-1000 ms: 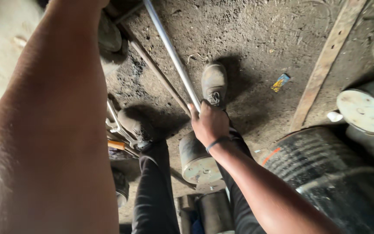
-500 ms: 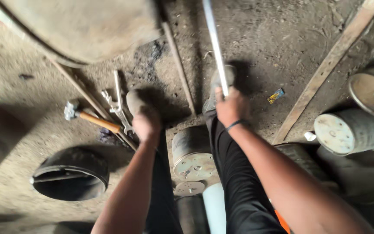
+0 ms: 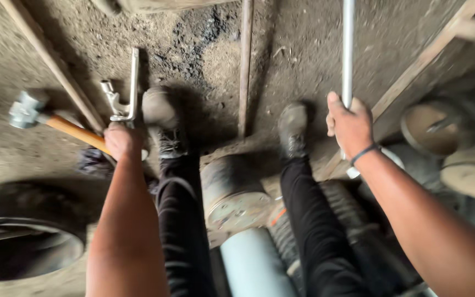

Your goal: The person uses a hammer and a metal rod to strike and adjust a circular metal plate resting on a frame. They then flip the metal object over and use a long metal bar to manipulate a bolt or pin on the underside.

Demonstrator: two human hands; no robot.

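Note:
My right hand (image 3: 349, 124) is closed around a long shiny metal pipe (image 3: 347, 49) that runs up out of view. My left hand (image 3: 122, 140) reaches down to the dirt floor and closes on the end of a metal wrench-like tool (image 3: 127, 93). A hammer with an orange handle (image 3: 50, 122) lies just left of that hand. My two legs in black trousers and dusty shoes (image 3: 160, 118) straddle a rusty metal cylinder (image 3: 232, 190).
A tyre (image 3: 23, 242) lies at lower left. A rusty rod (image 3: 244, 66) and a wooden stick (image 3: 50, 60) lie on the dirt. A wooden plank (image 3: 430, 49) slants at right, with round metal drums (image 3: 441, 129) beyond it. A grey pipe (image 3: 254, 264) lies below the cylinder.
The view has closed in on the floor. My left hand has gone from hovering by the tools to gripping the metal tool. My right hand keeps hold of the pipe.

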